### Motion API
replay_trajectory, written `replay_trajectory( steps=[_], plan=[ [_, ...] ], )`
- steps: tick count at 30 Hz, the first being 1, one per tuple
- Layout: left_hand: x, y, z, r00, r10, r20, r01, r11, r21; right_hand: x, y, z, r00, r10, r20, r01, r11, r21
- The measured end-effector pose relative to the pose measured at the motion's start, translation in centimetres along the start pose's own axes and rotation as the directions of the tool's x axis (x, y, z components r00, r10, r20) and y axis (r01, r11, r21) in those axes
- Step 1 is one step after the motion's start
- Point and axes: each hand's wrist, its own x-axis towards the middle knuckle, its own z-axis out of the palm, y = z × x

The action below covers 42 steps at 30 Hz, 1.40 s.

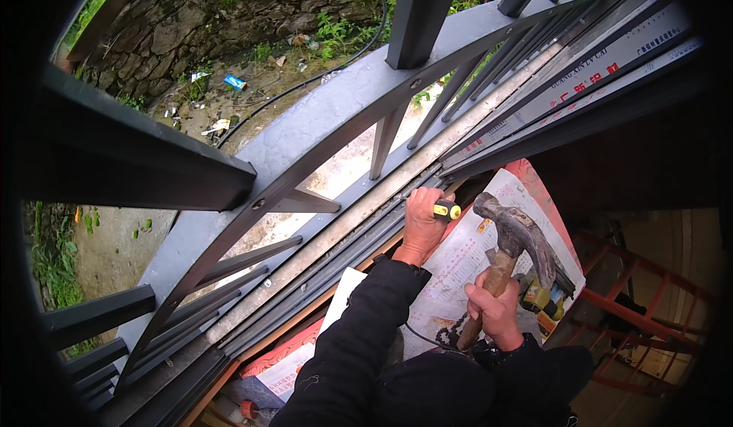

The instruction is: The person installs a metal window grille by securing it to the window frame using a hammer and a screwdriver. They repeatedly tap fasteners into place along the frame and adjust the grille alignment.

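My left hand (422,221) is closed around a tool with a black and yellow handle (448,210), held low against the window frame track (366,242). Its blade is hidden, so I cannot tell whether it is a chisel or a screwdriver. In my right hand (496,309) is a claw hammer (519,232), gripped by its wooden handle. The worn metal head is raised to the right of the tool's handle end, apart from it. Beneath both hands lie printed paper sheets (458,270).
Dark metal railing (321,114) curves beyond the window track. Wrapped dark profiles (565,99) stand at the upper right. Close to my right hand lies a yellow and black object (540,299). A red metal ladder-like frame (649,312) stands lower right. Outside are a stone wall and a black cable (305,82).
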Motion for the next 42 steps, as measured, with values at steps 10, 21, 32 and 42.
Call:
replay_trajectory(
  steps=[10,21,32,42],
  plan=[
    [0.6,-0.3,0.1,0.999,-0.025,-0.045,0.026,1.000,0.018,-0.7,-0.8,-0.1,0.980,-0.190,-0.061,0.195,0.977,0.085],
    [0.1,-0.5,-0.3,1.000,0.019,0.019,-0.019,0.999,0.034,0.3,-0.6,-0.7,0.998,0.024,-0.055,-0.021,0.998,0.063],
    [0.1,-0.7,-0.7,0.998,0.039,0.047,-0.041,0.998,0.046,1.5,1.6,0.4,0.983,0.180,-0.025,-0.178,0.982,0.055],
    [-0.2,-1.4,-0.2,0.994,0.011,0.108,-0.019,0.997,0.070,1.5,2.5,0.1,0.986,0.169,0.006,-0.170,0.985,0.014]
  ],
)
